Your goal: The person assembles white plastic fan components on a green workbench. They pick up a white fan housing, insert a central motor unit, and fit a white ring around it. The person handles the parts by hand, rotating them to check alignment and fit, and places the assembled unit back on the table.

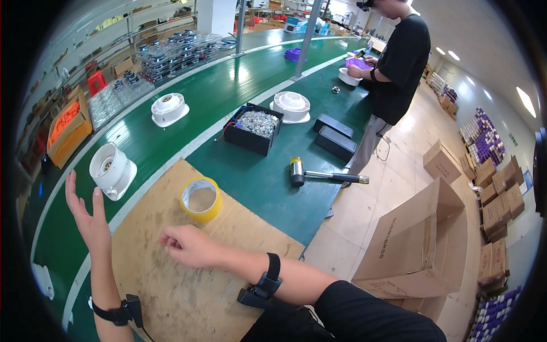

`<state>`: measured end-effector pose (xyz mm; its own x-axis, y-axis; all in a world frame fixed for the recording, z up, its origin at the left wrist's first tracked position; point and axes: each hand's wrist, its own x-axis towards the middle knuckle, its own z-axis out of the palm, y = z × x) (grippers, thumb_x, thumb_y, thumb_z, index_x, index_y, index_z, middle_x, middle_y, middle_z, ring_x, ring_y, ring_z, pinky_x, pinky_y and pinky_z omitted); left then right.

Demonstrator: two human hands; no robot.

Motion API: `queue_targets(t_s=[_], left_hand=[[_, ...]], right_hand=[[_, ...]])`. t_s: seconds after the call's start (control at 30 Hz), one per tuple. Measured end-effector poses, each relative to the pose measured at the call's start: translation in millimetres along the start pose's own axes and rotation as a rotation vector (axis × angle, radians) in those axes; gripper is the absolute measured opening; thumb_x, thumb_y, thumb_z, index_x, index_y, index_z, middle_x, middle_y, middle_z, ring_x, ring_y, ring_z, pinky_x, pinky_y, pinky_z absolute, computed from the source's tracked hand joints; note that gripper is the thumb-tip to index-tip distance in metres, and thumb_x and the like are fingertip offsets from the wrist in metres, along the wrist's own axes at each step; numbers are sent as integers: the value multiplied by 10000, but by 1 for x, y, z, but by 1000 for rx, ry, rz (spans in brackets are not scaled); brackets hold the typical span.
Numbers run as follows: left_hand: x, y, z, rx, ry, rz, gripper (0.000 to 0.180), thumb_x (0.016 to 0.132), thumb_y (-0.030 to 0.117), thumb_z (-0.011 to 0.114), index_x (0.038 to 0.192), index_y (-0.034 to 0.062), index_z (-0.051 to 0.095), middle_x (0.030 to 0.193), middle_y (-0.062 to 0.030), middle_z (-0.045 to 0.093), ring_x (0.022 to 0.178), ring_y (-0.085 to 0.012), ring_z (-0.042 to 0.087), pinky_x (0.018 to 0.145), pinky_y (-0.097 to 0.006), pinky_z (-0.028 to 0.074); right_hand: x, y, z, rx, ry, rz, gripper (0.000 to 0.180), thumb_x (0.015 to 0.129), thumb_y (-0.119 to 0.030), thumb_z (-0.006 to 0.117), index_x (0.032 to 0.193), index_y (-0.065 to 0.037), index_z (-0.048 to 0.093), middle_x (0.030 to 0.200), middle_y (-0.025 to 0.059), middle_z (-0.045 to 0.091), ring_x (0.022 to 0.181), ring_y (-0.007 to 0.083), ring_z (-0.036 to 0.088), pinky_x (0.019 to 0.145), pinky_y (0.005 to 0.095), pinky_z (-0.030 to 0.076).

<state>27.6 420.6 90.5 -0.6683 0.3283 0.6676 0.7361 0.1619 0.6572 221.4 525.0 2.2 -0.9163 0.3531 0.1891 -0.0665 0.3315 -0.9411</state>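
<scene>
My left hand (90, 215) is raised at the left with its fingers spread, holding nothing. Just beyond it, a white round plastic housing (110, 169) with an opening in its top stands on the green conveyor belt; whether the fingertips touch it cannot be told. My right hand (191, 245) is loosely curled over a worn cardboard sheet (188, 290), and nothing shows between its fingers. Nearest to that hand is a roll of yellow tape (201, 199), standing on the sheet. Both of my wrists carry black straps with small devices.
A mallet (327, 176), a black bin of small metal parts (254, 126) and two dark boxes (336, 143) lie on the green table. More white housings (169, 109) stand beyond. A co-worker (399, 62) works at the far right. An open carton (410, 239) stands at right.
</scene>
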Motion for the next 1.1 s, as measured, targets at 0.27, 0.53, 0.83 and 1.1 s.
queue_targets(t_s=[0.27, 0.53, 0.83, 1.1], left_hand=[[-68, 137, -75, -877, -860, -25, 359, 1069, 267, 425, 1049, -33, 621, 1030, -162, 681, 973, -247, 655, 923, -382, 493], [-95, 183, -83, -1464, -450, 323, 477, 1055, 353, 455, 1020, -60, 692, 849, -150, 647, 684, -231, 613, 607, -321, 498], [-101, 186, -109, -1308, -558, 455, 325, 982, 256, 516, 1029, -9, 698, 871, -110, 662, 699, -197, 622, 606, -316, 478], [-94, 168, -146, -846, -649, 453, 224, 917, 169, 569, 1038, 36, 703, 890, -73, 675, 712, -167, 630, 605, -311, 460]], right_hand=[[2, 4, -7, -41, -19, -13, 232, 893, -137, 639, 1085, -7, 647, 862, 92, 678, 802, 156, 652, 713, 320, 535], [5, -12, 7, -28, -67, 12, 237, 906, -143, 638, 1101, -9, 660, 883, 51, 681, 777, 127, 631, 716, 299, 528], [5, -7, 1, 147, -112, 181, 236, 944, -77, 613, 1155, 29, 611, 934, 24, 646, 839, 83, 598, 763, 235, 496], [9, -3, 8, 147, -185, 178, 231, 948, -59, 599, 1160, 32, 605, 920, 35, 642, 843, 91, 601, 769, 244, 503]])
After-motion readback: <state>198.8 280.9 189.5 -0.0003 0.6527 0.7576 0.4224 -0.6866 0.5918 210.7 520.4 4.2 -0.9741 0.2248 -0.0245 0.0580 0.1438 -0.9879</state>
